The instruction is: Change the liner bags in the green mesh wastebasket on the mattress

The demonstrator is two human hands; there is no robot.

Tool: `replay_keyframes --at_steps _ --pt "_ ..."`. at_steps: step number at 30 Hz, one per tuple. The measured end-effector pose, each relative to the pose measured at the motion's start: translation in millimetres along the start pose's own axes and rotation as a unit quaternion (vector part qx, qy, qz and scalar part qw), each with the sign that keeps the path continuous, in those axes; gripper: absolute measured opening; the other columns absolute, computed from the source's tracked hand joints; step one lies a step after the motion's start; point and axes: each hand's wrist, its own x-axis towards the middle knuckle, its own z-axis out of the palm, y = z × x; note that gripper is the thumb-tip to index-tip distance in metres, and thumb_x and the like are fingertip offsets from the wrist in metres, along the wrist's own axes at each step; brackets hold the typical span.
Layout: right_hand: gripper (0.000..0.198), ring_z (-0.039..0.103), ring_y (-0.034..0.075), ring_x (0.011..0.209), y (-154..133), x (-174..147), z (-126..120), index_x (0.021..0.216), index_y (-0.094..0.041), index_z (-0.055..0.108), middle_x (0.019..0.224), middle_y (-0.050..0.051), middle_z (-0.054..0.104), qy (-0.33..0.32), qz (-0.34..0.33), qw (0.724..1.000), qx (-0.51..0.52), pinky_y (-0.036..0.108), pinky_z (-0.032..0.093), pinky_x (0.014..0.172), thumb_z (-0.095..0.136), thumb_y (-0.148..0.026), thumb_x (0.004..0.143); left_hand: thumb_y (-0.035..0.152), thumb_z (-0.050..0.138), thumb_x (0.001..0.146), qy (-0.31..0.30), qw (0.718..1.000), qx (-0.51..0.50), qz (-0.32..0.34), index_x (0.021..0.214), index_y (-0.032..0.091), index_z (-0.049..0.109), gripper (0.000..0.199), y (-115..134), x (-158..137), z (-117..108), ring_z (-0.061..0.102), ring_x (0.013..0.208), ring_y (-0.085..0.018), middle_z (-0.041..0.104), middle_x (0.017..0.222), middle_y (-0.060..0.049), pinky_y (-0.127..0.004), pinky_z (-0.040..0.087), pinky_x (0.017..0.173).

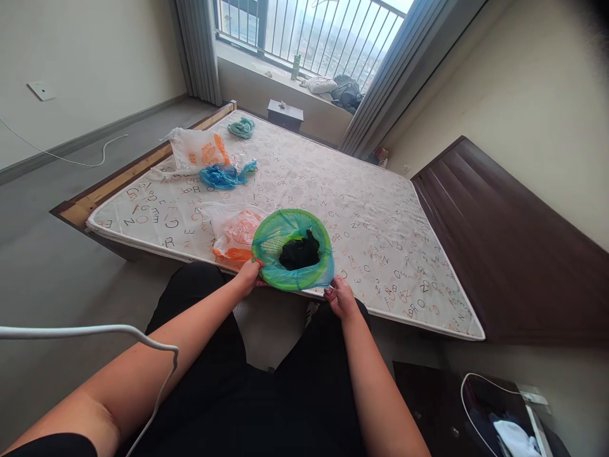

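Observation:
A round green plastic basket (263, 236) with open-mesh walls rests at the near edge of the mattress (380, 254). A thin blue-green plastic bag (311, 277) lines it and is folded over its rim. A crumpled black bag (301, 252) lies inside. My left hand (248, 277) is closed on the basket's rim at the left, over the liner. At the lower right, my right hand (340, 297) pinches the loose edge of the plastic bag. A white and orange plastic bag (235, 235) lies just left of the basket.
Farther back on the mattress are another white and orange bag (200, 149), a crumpled blue bag (223, 176) and a teal coil (242, 127). The dark headboard (514, 254) stands right. A white cable (90, 331) crosses over my left arm. A dark nightstand (428, 406) is lower right.

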Motion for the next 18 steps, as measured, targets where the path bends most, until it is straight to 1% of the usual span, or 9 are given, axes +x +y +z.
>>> replay_keyframes --at_steps 2,3,5,8,11,12,14,16,18 --pt "0.045 0.045 0.004 0.043 -2 -3 2 0.094 -0.024 0.059 0.076 -0.006 0.065 -0.011 0.012 1.000 0.007 0.018 0.035 0.038 0.088 -0.048 0.070 0.024 0.064 0.080 0.009 1.000 -0.017 -0.012 0.111 0.021 0.056 0.032 3 -1 1 0.068 0.064 -0.021 0.068 0.081 -0.004 -0.035 0.059 0.062" --pt "0.047 0.045 0.004 0.042 -3 -4 3 0.095 -0.024 0.058 0.076 -0.005 0.066 -0.010 0.011 1.000 0.001 0.018 0.035 0.038 0.088 -0.050 0.070 0.023 0.064 0.080 0.011 0.999 -0.025 -0.017 0.112 0.021 0.056 0.033 4 -2 1 0.068 0.065 -0.021 0.068 0.081 -0.004 -0.035 0.059 0.063" --pt "0.049 0.048 0.006 0.044 -3 -6 4 0.096 -0.024 0.058 0.078 -0.004 0.068 -0.012 0.009 1.000 -0.024 0.019 0.037 0.038 0.087 -0.055 0.071 0.024 0.065 0.081 0.012 0.999 -0.034 -0.024 0.114 0.021 0.055 0.034 7 -4 2 0.068 0.064 -0.021 0.068 0.079 -0.003 -0.034 0.059 0.062" --pt "0.051 0.054 0.008 0.046 0 -5 7 0.100 -0.025 0.059 0.084 -0.002 0.070 -0.016 0.006 0.999 -0.050 0.021 0.042 0.040 0.082 -0.062 0.074 0.026 0.067 0.082 -0.005 0.999 -0.036 -0.040 0.112 0.020 0.056 0.032 9 -8 4 0.064 0.056 -0.019 0.064 0.070 -0.001 -0.029 0.055 0.056" --pt "0.054 0.058 0.010 0.048 2 -3 9 0.110 -0.026 0.061 0.089 -0.001 0.071 0.027 0.007 0.998 -0.051 0.023 0.045 0.042 0.073 -0.069 0.079 0.025 0.065 0.082 -0.049 0.996 -0.049 -0.051 0.108 0.018 0.057 0.028 10 -11 4 0.059 0.051 -0.016 0.060 0.064 0.001 -0.026 0.052 0.051" --pt "0.055 0.060 0.011 0.051 2 -2 10 0.114 -0.027 0.062 0.091 0.000 0.072 0.045 0.004 0.998 -0.052 0.023 0.046 0.044 0.070 -0.070 0.081 0.024 0.064 0.082 -0.063 0.995 -0.056 -0.049 0.109 0.018 0.058 0.028 10 -11 4 0.060 0.052 -0.016 0.061 0.065 0.001 -0.026 0.052 0.052" --pt "0.055 0.067 0.015 0.063 2 0 10 0.120 -0.030 0.063 0.099 0.002 0.074 0.069 -0.011 0.996 -0.051 0.025 0.051 0.050 0.067 -0.071 0.083 0.022 0.062 0.081 -0.085 0.993 -0.068 -0.040 0.114 0.016 0.060 0.033 9 -11 3 0.062 0.055 -0.016 0.065 0.070 -0.001 -0.027 0.053 0.054" --pt "0.055 0.071 0.019 0.078 2 2 9 0.125 -0.032 0.064 0.110 0.004 0.075 0.071 -0.032 0.996 -0.049 0.029 0.056 0.057 0.065 -0.070 0.086 0.019 0.059 0.080 -0.101 0.991 -0.079 -0.031 0.119 0.015 0.061 0.039 7 -11 2 0.065 0.061 -0.018 0.069 0.078 -0.004 -0.029 0.055 0.058" --pt "0.054 0.072 0.022 0.087 3 3 7 0.128 -0.033 0.063 0.114 0.005 0.076 0.058 -0.064 0.995 -0.048 0.031 0.058 0.062 0.066 -0.067 0.087 0.015 0.057 0.079 -0.117 0.989 -0.092 -0.019 0.119 0.014 0.062 0.041 6 -12 3 0.068 0.067 -0.020 0.073 0.085 -0.007 -0.029 0.057 0.061"
